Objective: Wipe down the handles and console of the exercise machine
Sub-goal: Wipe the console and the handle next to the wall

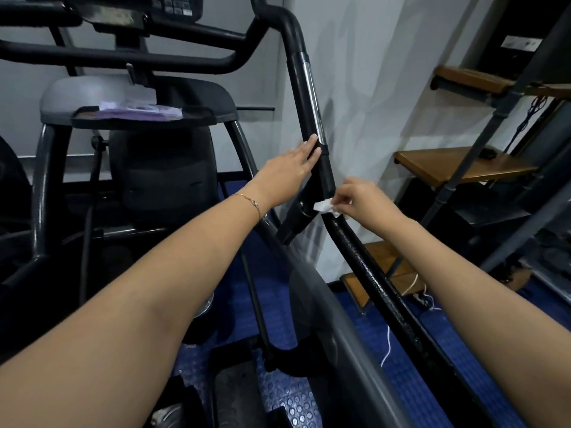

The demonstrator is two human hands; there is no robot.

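**Right handle under the wipe, console yet to come**

The right hand [367, 200] pinches a small white wipe [326, 207] against the right handle [312, 118], low on its black bar. The left hand [289, 168] rests flat and unclenched just above. The console [177, 4] sits well apart at top, apparently untouched

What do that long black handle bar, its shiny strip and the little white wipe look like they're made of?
The handle bar looks like black-painted metal tubing, going by its pebbled, glossy coat. The shiny strip seems to be chromed or polished metal, as it reflects like a mirror. The wipe, pinched in the right hand, looks like thin, crumpled tissue or paper, possibly a moist wipe.
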